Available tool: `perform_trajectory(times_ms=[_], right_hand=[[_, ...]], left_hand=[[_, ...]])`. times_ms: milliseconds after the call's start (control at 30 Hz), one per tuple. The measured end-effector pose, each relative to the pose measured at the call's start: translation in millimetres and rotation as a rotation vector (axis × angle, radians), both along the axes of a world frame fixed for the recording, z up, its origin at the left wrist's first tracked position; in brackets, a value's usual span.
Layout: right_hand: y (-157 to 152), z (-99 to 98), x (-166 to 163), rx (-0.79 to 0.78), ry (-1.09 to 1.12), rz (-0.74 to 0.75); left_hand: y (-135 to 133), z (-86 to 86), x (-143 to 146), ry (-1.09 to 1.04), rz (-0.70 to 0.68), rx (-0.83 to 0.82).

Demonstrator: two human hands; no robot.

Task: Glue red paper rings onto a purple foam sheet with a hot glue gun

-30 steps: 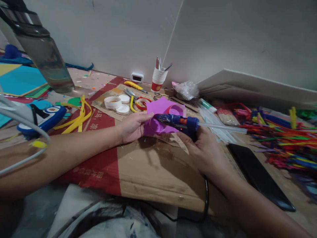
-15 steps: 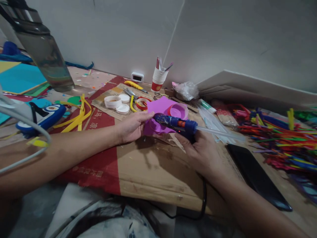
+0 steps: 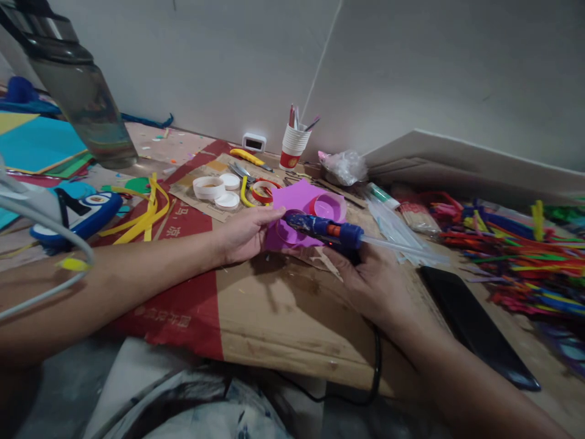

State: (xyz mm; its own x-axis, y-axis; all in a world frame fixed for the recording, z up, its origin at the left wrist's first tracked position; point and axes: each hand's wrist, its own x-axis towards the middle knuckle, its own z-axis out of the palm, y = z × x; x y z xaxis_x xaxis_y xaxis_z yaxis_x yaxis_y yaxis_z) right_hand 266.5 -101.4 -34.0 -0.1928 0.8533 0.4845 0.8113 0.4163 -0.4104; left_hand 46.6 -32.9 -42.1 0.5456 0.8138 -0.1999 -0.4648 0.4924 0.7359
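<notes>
My right hand [image 3: 372,283] grips a blue glue gun [image 3: 326,230] with a clear glue stick out its back; the nozzle points left at a purple paper ring [image 3: 287,233]. My left hand [image 3: 244,235] holds the edge of a purple star-shaped sheet [image 3: 297,198] with that ring, fingers closed on it. A pink cup-like ring [image 3: 328,207] sits on the sheet behind the gun. All lie on a brown and red cardboard sheet [image 3: 274,317].
White rings and lids [image 3: 214,188], a red-rimmed ring [image 3: 263,191], yellow strips [image 3: 146,213], a paper cup with pens [image 3: 292,143] and a plastic bag [image 3: 345,166] lie behind. Coloured pipe cleaners [image 3: 516,256] and a black phone [image 3: 475,326] lie right. A water bottle [image 3: 77,91] stands left.
The glue gun has shifted slightly up and left over the purple ring; both hands stay otherwise in place.
</notes>
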Motion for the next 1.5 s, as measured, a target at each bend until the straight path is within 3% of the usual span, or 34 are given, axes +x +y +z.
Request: perform_trajectory(times_ms=[100, 400, 600, 767, 867, 1000, 1133, 1267, 1367, 1500], right_hand=[[-0.3, 0.8, -1.4, 0.106, -0.061, -0.017], [2.9, 0.2, 3.4, 0.274, -0.289, 0.024], [1.8, -1.6, -0.2, 0.197, -0.287, 0.037], [-4.6, 0.5, -8.7, 0.007, -0.190, 0.062], [-5.2, 4.1, -9.9, -0.069, -0.072, 0.073], [0.8, 9.5, -0.7, -0.103, 0.045, -0.028], [9.8, 10.8, 14.1, -0.039, 0.121, -0.180], [18.0, 10.7, 23.9, -0.071, 0.124, -0.248], [21.8, 11.4, 27.8, -0.082, 0.106, -0.258], [22.2, 14.2, 30.7, -0.095, 0.086, -0.254]], left_hand=[[-1.1, 0.2, 0.4, 0.015, -0.006, -0.005], [-3.3, 4.2, 6.1, 0.121, 0.171, 0.119], [2.5, -7.9, 5.6, 0.212, 0.270, 0.280], [6.3, -14.7, 3.4, 0.287, 0.307, 0.426], [5.0, -9.9, 2.8, 0.239, 0.284, 0.335], [6.1, -3.5, 0.7, 0.198, 0.255, 0.206], [10.7, -5.7, -1.5, 0.224, 0.283, 0.182], [14.3, -8.5, -2.2, 0.265, 0.250, 0.197], [17.2, -9.8, -4.4, 0.330, 0.200, 0.271], [20.6, -12.5, -9.6, 0.560, 0.224, 0.496]])
